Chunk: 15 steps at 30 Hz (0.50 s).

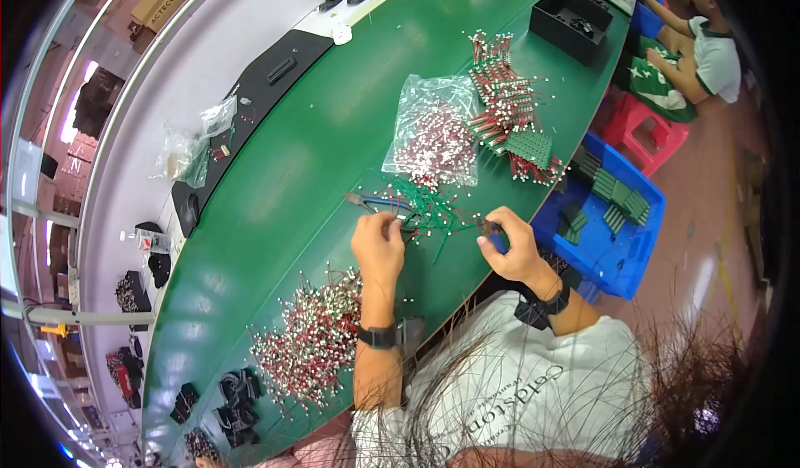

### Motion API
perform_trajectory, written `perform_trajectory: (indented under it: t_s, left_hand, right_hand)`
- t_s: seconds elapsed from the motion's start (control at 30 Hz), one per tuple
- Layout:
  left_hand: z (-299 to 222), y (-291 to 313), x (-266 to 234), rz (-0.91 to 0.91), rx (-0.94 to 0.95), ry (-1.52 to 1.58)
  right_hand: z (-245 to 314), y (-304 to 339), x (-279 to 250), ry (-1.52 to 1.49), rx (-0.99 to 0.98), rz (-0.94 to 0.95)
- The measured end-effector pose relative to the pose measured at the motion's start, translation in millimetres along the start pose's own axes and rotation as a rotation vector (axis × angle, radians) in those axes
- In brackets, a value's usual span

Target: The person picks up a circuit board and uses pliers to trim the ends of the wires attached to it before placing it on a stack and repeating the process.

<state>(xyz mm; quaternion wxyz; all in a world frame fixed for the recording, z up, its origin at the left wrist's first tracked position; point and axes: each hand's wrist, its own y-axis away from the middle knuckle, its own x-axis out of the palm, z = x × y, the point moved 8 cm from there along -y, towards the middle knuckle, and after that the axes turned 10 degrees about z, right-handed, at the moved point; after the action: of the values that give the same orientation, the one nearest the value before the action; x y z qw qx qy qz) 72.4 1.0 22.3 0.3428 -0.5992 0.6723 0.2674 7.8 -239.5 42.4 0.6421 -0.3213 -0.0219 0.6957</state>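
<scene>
Two hands: left hand pinched narrow, contents unclear; right hand curled round a dark-and-blue object
Green strands: on the desk, near both

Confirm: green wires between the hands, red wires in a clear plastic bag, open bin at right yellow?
Not yellow: head view shows the open bin blue. Green wires between left hand and right hand, red wires in clear plastic bag: correct.

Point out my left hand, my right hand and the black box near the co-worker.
Left hand [379, 247]: head view, back of the hand.
Right hand [518, 247]: head view, middle of the hand.
Black box [557, 38]: head view, outer side wall.
</scene>
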Motion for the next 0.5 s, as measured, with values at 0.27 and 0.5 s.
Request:
perform_trajectory:
  t_s: [0.27, 0.5]
  left_hand:
    - [-8, 86, -48, -0.114, 0.114, 1.211]
    - [-9, 130, -62, -0.201, 0.052, 1.283]
  right_hand:
    - [13, -16, 63, -0.625, 0.296, 0.270]
    - [89, -35, 124, -0.718, -0.028, 0.604]
